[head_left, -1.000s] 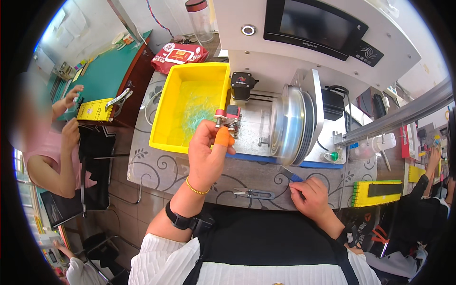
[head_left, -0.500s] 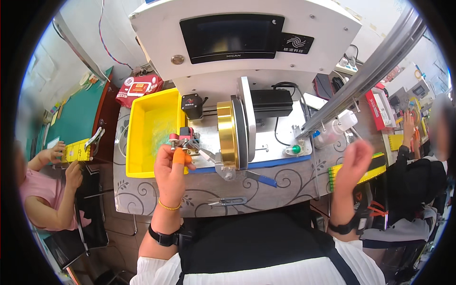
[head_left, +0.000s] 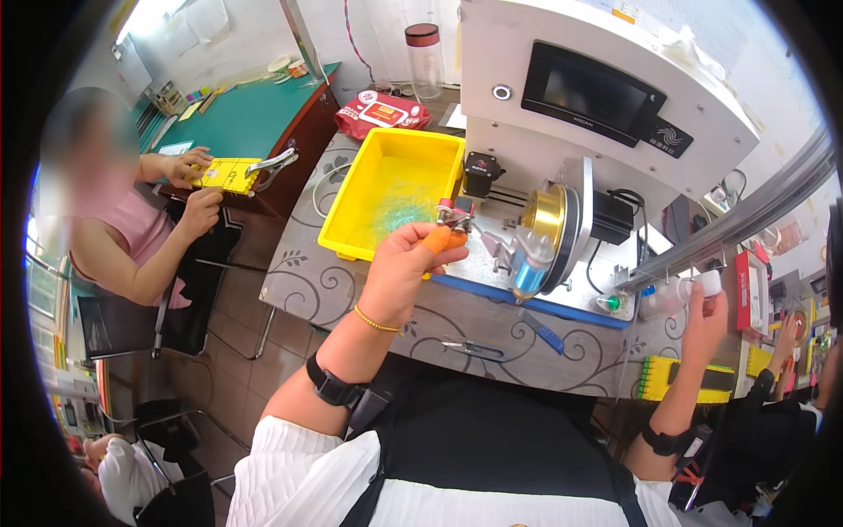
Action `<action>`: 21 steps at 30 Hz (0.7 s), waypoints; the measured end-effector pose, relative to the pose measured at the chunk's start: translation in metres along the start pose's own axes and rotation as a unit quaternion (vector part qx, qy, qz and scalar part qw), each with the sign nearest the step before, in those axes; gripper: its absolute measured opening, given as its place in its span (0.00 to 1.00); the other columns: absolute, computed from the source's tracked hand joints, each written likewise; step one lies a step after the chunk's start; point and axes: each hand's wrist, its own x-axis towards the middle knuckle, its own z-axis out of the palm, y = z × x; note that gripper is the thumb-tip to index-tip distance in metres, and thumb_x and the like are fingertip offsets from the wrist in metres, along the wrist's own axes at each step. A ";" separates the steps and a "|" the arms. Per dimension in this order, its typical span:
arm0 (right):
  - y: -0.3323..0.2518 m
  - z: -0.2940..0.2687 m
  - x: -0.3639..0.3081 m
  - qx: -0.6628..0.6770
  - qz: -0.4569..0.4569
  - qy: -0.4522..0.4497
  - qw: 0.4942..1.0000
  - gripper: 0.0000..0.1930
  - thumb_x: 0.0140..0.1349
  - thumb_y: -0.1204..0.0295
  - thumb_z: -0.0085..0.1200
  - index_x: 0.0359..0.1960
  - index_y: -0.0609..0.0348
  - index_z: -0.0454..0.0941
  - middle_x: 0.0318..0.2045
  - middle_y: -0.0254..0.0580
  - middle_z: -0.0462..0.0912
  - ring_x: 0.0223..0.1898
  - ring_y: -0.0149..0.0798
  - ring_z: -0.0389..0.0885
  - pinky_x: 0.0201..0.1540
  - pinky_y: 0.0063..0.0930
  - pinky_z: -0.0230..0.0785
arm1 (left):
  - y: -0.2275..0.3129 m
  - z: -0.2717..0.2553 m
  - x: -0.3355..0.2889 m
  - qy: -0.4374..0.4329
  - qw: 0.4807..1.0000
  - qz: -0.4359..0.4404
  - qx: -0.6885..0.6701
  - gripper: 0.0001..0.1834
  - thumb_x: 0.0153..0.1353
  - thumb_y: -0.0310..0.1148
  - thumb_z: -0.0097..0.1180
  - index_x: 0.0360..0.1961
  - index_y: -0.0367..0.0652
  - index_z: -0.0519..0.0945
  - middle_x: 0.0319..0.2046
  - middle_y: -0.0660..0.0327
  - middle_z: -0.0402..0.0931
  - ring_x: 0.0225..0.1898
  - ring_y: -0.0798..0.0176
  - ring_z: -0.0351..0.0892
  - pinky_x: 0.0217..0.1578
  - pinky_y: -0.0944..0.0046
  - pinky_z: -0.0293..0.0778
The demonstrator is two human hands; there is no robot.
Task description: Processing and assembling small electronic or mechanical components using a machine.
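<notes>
My left hand (head_left: 421,250), with orange finger covers, is closed at a small red-and-metal clamp (head_left: 455,213) on the machine, beside the yellow bin. Its fingertips hide part of the grip. Just right of it stands a gold drum (head_left: 544,213) with a black rim. A shiny blue and clear piece (head_left: 529,268) sits at the drum's lower front. Out to the right, my right hand (head_left: 705,327) is raised with its fingers pinched together, close to the white cap (head_left: 708,282) of a clear bottle. Whether it touches the cap, or what it pinches, I cannot make out.
A yellow bin (head_left: 338,230) holds fine greenish strands. Thread snips (head_left: 474,350) and a blue-handled tool (head_left: 543,334) lie on the patterned table. A yellow toothed board (head_left: 654,379) is at right. A slanted metal bar (head_left: 746,224) overhangs there. Other people work at both sides.
The view has swung left, so the machine appears farther right and tilted. My right hand has moved outward and away to the bottle cap. My left hand stays at the clamp.
</notes>
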 end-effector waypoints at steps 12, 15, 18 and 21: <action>-0.028 -0.041 -0.037 0.474 0.000 0.124 0.872 0.20 0.68 0.71 0.49 0.57 0.70 0.66 0.49 0.48 0.77 0.46 0.37 0.79 0.49 0.33 0.75 | -0.009 -0.010 0.006 -0.034 0.956 0.201 0.209 0.04 0.62 0.23 0.57 0.38 0.36 0.76 0.39 0.58 0.83 0.40 0.67 0.84 0.41 0.71 0.77; -0.087 -0.015 -0.057 0.535 -0.022 0.063 0.842 0.20 0.67 0.73 0.48 0.57 0.70 0.66 0.51 0.48 0.75 0.50 0.38 0.77 0.52 0.35 0.73 | -0.008 -0.015 0.010 -0.042 0.923 0.269 0.271 0.05 0.60 0.21 0.58 0.37 0.37 0.77 0.36 0.59 0.83 0.38 0.68 0.84 0.39 0.70 0.77; -0.142 0.010 -0.058 0.544 -0.119 -0.042 0.830 0.20 0.66 0.73 0.48 0.58 0.70 0.66 0.52 0.48 0.74 0.52 0.39 0.75 0.53 0.36 0.71 | -0.003 -0.017 0.013 -0.049 0.899 0.316 0.298 0.06 0.57 0.21 0.60 0.36 0.37 0.77 0.33 0.59 0.83 0.36 0.68 0.83 0.39 0.70 0.77; -0.189 0.027 -0.050 0.527 -0.121 -0.087 0.837 0.20 0.65 0.69 0.52 0.55 0.69 0.68 0.49 0.45 0.77 0.47 0.35 0.77 0.51 0.30 0.70 | -0.007 -0.021 0.021 -0.048 0.857 0.383 0.341 0.07 0.54 0.22 0.62 0.34 0.39 0.77 0.31 0.59 0.83 0.33 0.65 0.83 0.37 0.68 0.76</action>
